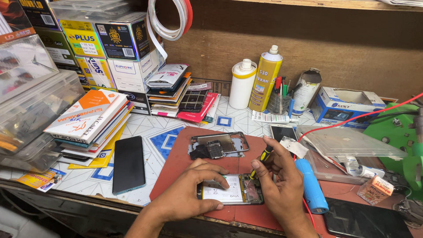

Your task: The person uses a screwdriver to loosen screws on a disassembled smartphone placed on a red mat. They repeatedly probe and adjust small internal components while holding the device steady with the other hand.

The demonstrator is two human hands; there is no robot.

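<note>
The opened phone [230, 194] is lying face down on the red mat [180, 163] at the desk's near edge, its white battery and circuitry showing (back cover off). The left hand [187, 196] is pinning it with curled fingers, while the right hand [277, 183] is pinching a yellow-and-black screwdriver [261, 161] tip-down over its right end.

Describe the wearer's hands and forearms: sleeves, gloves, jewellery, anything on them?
Both are bare. The left hand and right hand wear no gloves, and no rings or watch show. Both forearms are uncovered to the picture's bottom edge, with no sleeve in view. No tape, bandage or markings are visible on either.
</note>
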